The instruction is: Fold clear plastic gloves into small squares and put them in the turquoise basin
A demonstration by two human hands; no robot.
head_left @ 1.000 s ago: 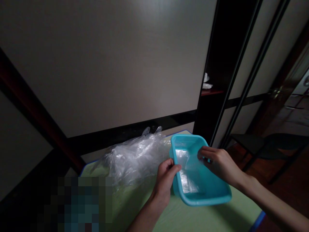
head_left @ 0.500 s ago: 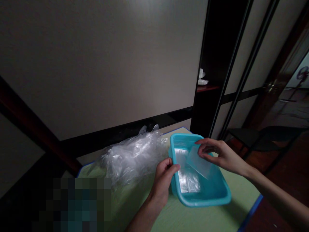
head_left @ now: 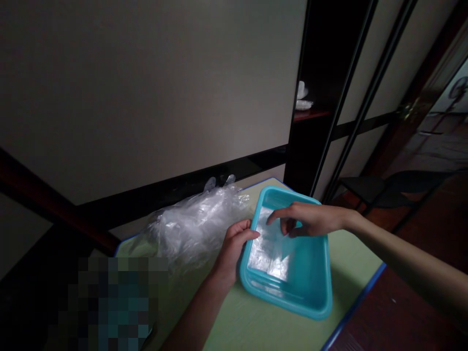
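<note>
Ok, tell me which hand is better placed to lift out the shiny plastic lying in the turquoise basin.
Probably the right hand: it is over the turquoise basin, close to the shiny plastic, while the left hand holds the basin's rim.

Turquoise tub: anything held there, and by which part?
The left hand holds the turquoise tub by its left rim, thumb over the edge. The right hand is over it; whether it grips the clear plastic inside can't be told.

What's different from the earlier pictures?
The right hand has moved leftward across the blue basin, index finger extended over the clear plastic inside; whether it grips anything is unclear. The basin has turned slightly clockwise. The left hand still holds it; the plastic heap stayed put.
</note>
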